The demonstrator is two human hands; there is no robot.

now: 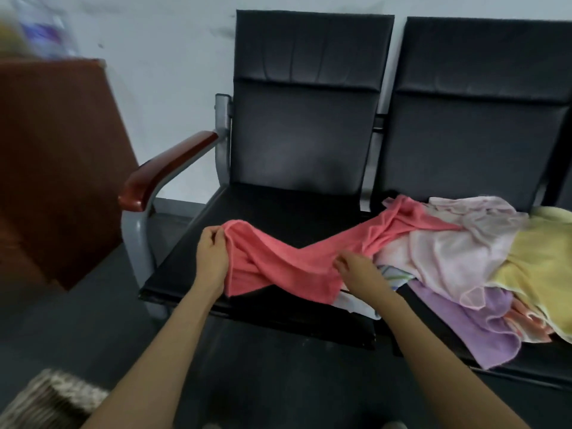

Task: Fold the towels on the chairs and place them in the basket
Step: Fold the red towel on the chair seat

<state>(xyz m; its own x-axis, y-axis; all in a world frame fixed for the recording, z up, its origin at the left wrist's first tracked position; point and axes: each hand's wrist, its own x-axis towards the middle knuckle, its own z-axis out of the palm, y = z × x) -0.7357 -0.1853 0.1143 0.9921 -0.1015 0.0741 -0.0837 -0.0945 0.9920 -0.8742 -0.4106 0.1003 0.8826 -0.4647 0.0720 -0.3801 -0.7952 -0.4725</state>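
Note:
A coral-pink towel [278, 264] lies stretched and twisted across the seat of the left black chair [266, 209]. My left hand [212, 252] pinches its left end. My right hand [356, 267] grips the towel near its middle, fingers curled into the cloth. The towel's far end runs into a heap on the right chair [476, 119]: a pale pink towel [448, 252], a yellow towel [541, 258], a lilac towel [483, 326] and others partly buried. The woven basket [52, 400] sits on the floor at the lower left, only its corner showing.
A wooden armrest [167, 168] on a grey metal frame bounds the left chair. A brown wooden cabinet [52, 156] stands to the left against the white wall. Dark floor lies in front of the chairs.

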